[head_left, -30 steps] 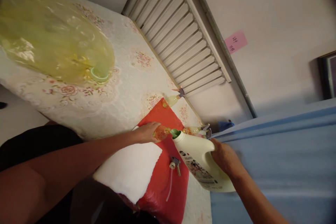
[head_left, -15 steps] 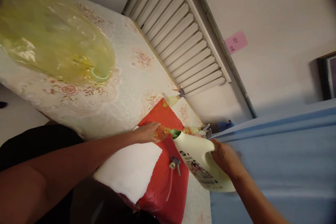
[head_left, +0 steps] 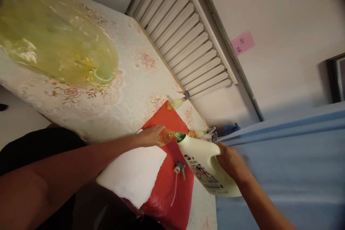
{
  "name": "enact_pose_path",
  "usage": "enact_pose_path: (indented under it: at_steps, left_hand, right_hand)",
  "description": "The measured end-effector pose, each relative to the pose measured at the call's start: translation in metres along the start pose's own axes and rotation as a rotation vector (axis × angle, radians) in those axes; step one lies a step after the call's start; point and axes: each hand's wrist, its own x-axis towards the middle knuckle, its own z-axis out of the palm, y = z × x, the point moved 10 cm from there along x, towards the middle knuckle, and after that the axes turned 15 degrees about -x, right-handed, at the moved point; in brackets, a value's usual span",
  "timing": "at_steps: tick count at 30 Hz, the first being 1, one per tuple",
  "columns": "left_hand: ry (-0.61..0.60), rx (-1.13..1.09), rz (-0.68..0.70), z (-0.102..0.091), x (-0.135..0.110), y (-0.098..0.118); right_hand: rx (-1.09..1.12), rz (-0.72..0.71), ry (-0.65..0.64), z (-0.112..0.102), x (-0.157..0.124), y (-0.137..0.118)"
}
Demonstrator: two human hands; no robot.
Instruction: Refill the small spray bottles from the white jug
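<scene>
My left hand point(head_left: 151, 136) is wrapped round a small clear spray bottle point(head_left: 166, 136) that looks orange against the red plastic sheet point(head_left: 172, 187). By its handle, my right hand point(head_left: 229, 157) grips a large pale green jug point(head_left: 207, 165), tilted so that its open mouth meets the bottle's neck. Whether liquid is flowing is too small to make out. Below the bottle, a detached grey spray trigger point(head_left: 180, 169) lies on the red sheet with its dip tube point(head_left: 174, 190). A white paper towel point(head_left: 134, 178) is spread under my left forearm.
Beyond my hands, a spray bottle point(head_left: 176, 104) stands near the wall, with more spray bottles point(head_left: 198, 134) behind the jug. A large yellowish plastic bag point(head_left: 54, 39) lies on the flowered tablecloth point(head_left: 129, 64). A slatted radiator point(head_left: 188, 39) lines the wall; a blue curtain point(head_left: 285, 165) hangs at right.
</scene>
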Motion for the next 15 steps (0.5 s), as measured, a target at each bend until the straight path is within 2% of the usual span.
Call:
enact_pose_path:
  at_steps: [15]
  left_hand:
    - [-0.025, 0.031, -0.027, 0.0013, 0.0014, -0.0026]
  right_hand:
    - [-0.021, 0.0, 0.003, -0.0012, -0.0007, -0.0001]
